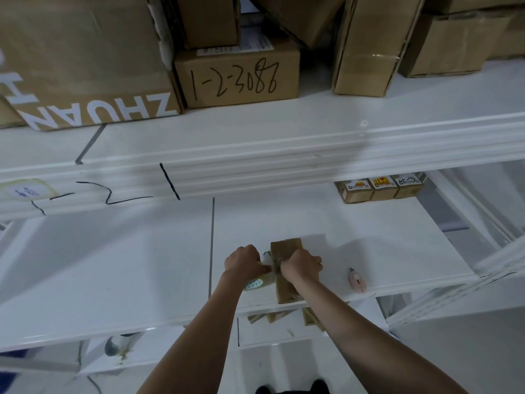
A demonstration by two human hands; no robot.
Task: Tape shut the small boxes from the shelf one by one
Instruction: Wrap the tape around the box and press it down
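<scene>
A small brown cardboard box [285,288] lies on the white shelf board [142,265], near its front edge. My right hand [301,265] is curled over the middle of the box top. My left hand [244,261] sits just left of the box with its fingers curled, gripping a roll of clear tape [257,282] that shows below the hand. The two hands almost touch at the box's left edge. Whether a strip of tape runs between them is hidden.
A pink utility knife [357,280] lies right of the box. Three small labelled boxes [379,187] stand at the back right of this shelf. Large cartons [238,78] fill the shelf above. More small boxes [284,315] show on a lower level.
</scene>
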